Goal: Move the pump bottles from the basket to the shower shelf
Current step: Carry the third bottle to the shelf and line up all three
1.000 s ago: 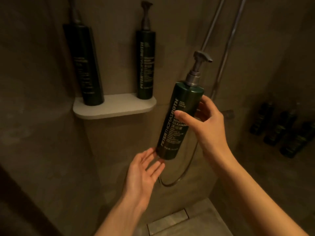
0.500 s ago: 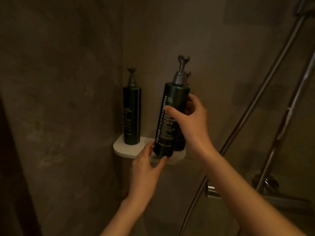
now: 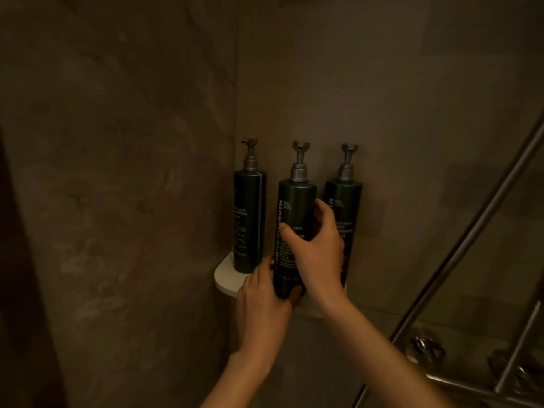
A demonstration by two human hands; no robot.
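Three dark green pump bottles with grey pumps stand along the white corner shower shelf (image 3: 225, 276). The left bottle (image 3: 248, 219) sits in the corner and the right bottle (image 3: 347, 201) against the back wall. The middle bottle (image 3: 290, 219) is at the shelf's front edge, upright. My right hand (image 3: 316, 251) is wrapped around its body from the right. My left hand (image 3: 263, 298) cups its base from below and the left. The basket is out of view.
Brown tiled walls meet in the corner behind the shelf. A slanted metal shower rail (image 3: 471, 237) and a hose run down the right side to the chrome tap fittings (image 3: 426, 348) at lower right.
The bottle in my right hand has gone up from mid-air below the shelf to the shelf's front edge between the other two. My left hand followed and now supports its base.
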